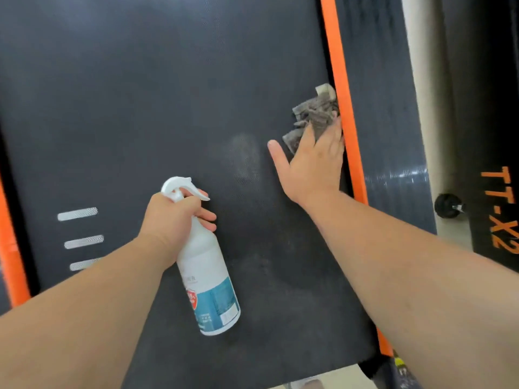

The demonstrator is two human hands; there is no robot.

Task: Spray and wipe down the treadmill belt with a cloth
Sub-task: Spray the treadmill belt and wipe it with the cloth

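The dark treadmill belt fills most of the head view. My left hand grips the neck of a white spray bottle with a blue label, its trigger head pointing right, held just above the belt. My right hand lies flat with straight fingers on a crumpled grey cloth, pressing it onto the belt against the right orange edge strip. A pale damp patch shows on the belt between the hands.
An orange strip also borders the belt's left side. Three white dashes mark the belt at left. A black side rail runs right of the strip, with a black knob and orange lettering beyond.
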